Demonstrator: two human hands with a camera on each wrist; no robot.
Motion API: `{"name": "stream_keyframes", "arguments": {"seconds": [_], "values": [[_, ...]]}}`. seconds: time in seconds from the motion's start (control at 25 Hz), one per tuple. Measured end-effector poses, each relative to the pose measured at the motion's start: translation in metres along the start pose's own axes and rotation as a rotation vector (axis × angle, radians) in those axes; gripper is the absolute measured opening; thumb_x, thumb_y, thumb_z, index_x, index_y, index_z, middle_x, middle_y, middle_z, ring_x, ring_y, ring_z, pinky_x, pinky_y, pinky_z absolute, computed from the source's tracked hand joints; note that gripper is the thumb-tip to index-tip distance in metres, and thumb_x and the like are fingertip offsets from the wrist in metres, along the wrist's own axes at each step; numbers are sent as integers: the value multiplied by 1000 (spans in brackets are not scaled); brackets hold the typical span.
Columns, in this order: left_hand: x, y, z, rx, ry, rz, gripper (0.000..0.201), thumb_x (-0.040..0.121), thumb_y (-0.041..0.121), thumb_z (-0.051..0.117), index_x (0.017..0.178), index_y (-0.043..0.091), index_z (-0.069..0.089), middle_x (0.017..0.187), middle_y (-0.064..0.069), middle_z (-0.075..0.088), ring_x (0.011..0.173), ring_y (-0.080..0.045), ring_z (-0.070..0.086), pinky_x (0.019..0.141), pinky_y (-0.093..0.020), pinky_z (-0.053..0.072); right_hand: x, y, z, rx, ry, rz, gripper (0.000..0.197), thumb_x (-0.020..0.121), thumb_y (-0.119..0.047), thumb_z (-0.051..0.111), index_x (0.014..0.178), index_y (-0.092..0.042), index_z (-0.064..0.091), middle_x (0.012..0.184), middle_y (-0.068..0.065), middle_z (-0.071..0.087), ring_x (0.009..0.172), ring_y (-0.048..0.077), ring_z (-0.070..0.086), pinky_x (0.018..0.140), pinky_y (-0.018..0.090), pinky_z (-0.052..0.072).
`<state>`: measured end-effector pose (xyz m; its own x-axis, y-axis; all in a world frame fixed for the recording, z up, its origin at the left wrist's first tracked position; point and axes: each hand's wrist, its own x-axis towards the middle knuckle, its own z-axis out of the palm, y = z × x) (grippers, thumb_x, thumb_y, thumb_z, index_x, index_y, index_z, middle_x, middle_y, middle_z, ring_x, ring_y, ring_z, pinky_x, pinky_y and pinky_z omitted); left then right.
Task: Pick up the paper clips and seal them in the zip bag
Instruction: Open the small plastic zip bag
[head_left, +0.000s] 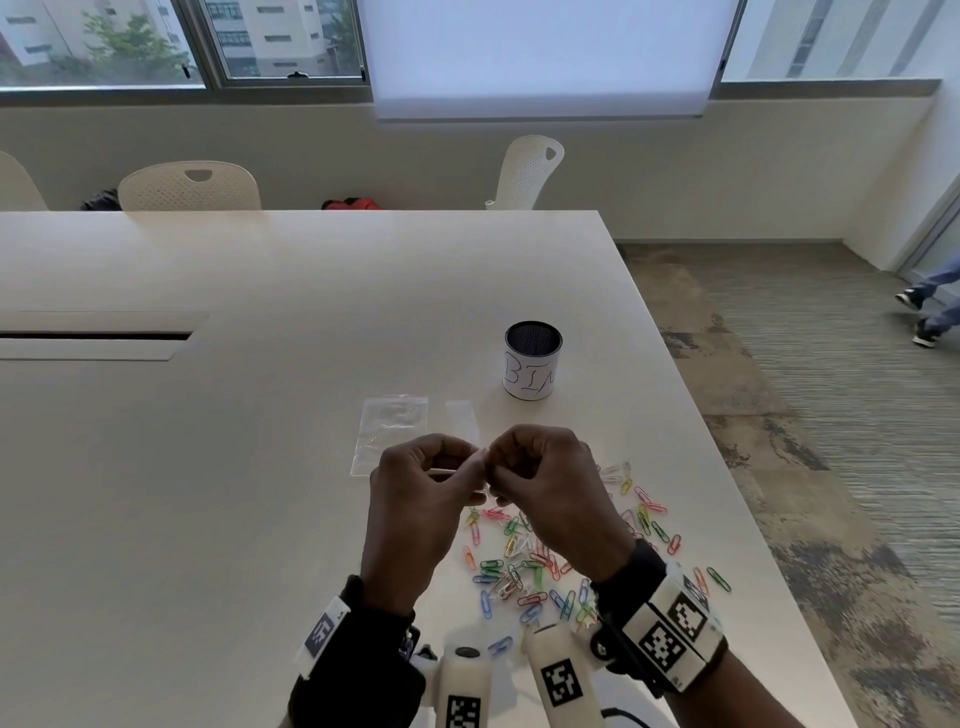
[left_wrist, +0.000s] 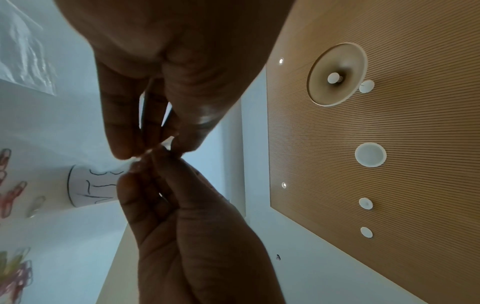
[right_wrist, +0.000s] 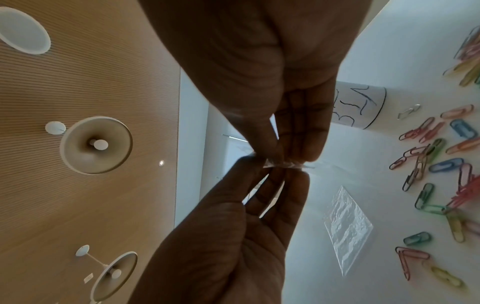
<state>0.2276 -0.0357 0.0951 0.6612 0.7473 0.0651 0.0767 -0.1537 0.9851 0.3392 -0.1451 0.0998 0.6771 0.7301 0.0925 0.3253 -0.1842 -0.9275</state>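
Clear plastic: a small zip bag is held up over a white table, pinched at its top edge btwn both hands. The left hand and right hand meet fingertip to fingertip above the table, thumbs and fingers of each curled and clamped on the bag's rim; only a thin crinkled strip of it shows btwn the fingertips, so whether the bag's mouth is open can't be told. Coloured paper clips (pink, green, blue, yellow, white) lie scattered loose on the table under and to the right of the hands, none in either hand as far as can be seen. A second clear bag lies flat on the table just beyond the left hand, w/ a narrow clear strip beside it. Further back stands a round cup w/ a white label handwritten "BIN". Both wrists wear black straps w/ marker tags.
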Motion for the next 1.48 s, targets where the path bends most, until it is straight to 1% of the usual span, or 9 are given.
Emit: {"name": "stream_keyframes", "arguments": {"seconds": [0.12,0.24,0.48,0.72,0.84,1.0,1.08,1.2,1.48], "values": [[5,-4,2,-15,27,-1,6,92,13,79,94,8,82,78,-6,82,73,-21,82,73,-39,68,6,5,1,13,9,10,6,91,-14,78,88,-10,75,73,6,77,68,20,76,68,33,66],[12,-5,2,38,48,24,2,91,11,80,91,11,83,74,-3,82,70,-19,82,73,-40,68,14,10,1,181,-14,110,11,90,-15,79,89,-6,74,77,12,78,73,28,77,71,36,66],[23,-7,4,82,43,26,2,90,12,82,88,12,83,73,-1,82,68,-16,82,72,-39,69,23,17,1,418,-41,220,17,89,-10,78,93,6,71,78,18,75,67,21,71,65,27,60],[29,-9,4,104,39,-3,6,92,10,80,86,8,80,72,-3,81,67,-15,81,73,-40,69,24,25,2,504,21,254,12,94,-3,71,95,9,69,80,23,72,71,26,70,70,30,63],[29,-7,2,233,29,59,11,92,14,80,82,14,77,67,1,79,62,-8,78,71,-35,68,24,21,1,255,34,199,6,94,-11,73,98,-9,69,87,14,75,80,25,75,74,33,65],[25,-7,4,386,-8,179,9,91,17,82,87,21,74,68,10,74,65,1,73,60,-15,59,24,10,5,-82,92,11,21,92,-24,76,109,-26,64,93,-10,70,82,5,72,71,19,62],[24,-8,5,448,1,230,10,89,20,83,86,22,73,73,13,72,72,2,72,62,-9,54,26,8,7,-125,137,-56,13,92,-23,76,101,-26,67,87,-12,71,77,4,72,67,19,62],[26,-9,6,473,43,242,10,90,18,82,88,20,72,79,9,72,69,-1,71,63,-9,53,29,7,9,-170,147,-94,7,92,-17,75,88,-21,70,75,-7,72,71,9,71,66,27,62],[28,-7,3,519,175,243,16,88,10,80,85,17,66,78,8,68,65,-4,68,57,-8,48,30,5,2,-324,188,-104,11,89,-13,76,85,-19,68,76,-6,71,67,6,69,66,26,63]]}}
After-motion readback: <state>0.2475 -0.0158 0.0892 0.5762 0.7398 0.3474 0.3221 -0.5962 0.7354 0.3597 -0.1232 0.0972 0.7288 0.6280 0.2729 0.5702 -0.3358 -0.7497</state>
